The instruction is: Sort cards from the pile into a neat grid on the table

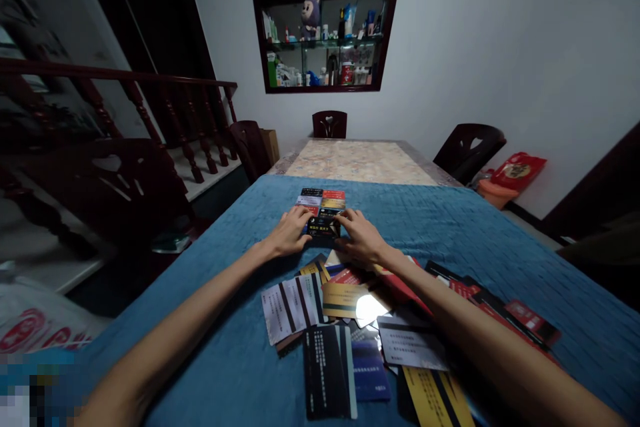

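While both hands rest on the far group of cards, I log the following. My left hand (290, 232) lies palm down, fingers loosely curled, its fingertips on the left edge of the dark card (323, 229); my right hand (361, 238) mirrors it on the right edge. Neither hand has closed around anything: the fingers press and pinch at the edges only. That dark card lies flat on the blue cloth (210, 320), at the near end of a small tidy grid of cards (320, 202) that extends toward 12 o'clock from it.

Handling judgement: thin, light, stiff plastic, smooth and likely slippery face to face. Lying flat on the soft quilted cloth, it should give when pressed, so an edge can be tipped up; best hold is by the two short edges, thumb and finger.

Surroundings: a loose, overlapping heap of cards (345, 320) lies at 6 o'clock from the hands, under and between my forearms (several face down, magnetic stripes showing). More red and black cards (505, 313) trail off at 4 o'clock. My right wrist sits over the heap's far edge, so a careless drag could scatter it. Chairs (469, 147) stand around the table (360, 161); a wall shelf (325, 27) hangs at 12 o'clock, well apart.
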`<action>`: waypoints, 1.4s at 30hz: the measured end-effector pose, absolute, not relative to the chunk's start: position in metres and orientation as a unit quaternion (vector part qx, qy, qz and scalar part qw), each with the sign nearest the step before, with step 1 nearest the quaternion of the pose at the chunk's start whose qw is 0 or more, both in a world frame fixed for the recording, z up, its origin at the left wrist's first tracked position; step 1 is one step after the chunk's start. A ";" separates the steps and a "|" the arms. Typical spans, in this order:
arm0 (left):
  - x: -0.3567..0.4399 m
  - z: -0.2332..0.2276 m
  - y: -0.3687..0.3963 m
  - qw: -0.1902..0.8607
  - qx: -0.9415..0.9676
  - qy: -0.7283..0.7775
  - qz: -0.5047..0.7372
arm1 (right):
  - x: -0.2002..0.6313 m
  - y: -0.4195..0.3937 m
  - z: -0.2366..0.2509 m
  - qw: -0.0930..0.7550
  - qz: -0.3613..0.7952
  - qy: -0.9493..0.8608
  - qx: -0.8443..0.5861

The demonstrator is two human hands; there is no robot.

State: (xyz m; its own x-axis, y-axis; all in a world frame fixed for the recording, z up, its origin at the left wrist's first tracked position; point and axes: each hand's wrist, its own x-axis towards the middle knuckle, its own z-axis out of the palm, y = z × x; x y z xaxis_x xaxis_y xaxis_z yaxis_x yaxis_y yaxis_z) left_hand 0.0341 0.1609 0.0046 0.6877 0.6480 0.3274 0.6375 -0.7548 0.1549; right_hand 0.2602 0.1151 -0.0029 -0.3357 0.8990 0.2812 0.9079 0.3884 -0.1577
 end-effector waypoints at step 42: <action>0.090 -0.002 0.256 0.000 0.932 0.362 0.009 | 0.298 0.203 -0.031 0.120 0.016 -0.796 -0.592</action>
State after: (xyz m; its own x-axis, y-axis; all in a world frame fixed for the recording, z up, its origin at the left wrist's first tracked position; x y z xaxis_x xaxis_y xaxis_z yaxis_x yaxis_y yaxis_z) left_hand 0.0904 0.2557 -0.0025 0.7380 0.6746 0.0175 0.6746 -0.7381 0.0066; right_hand 0.2980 0.2031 -0.0308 -0.2690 0.9475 0.1731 0.9399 0.2974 -0.1677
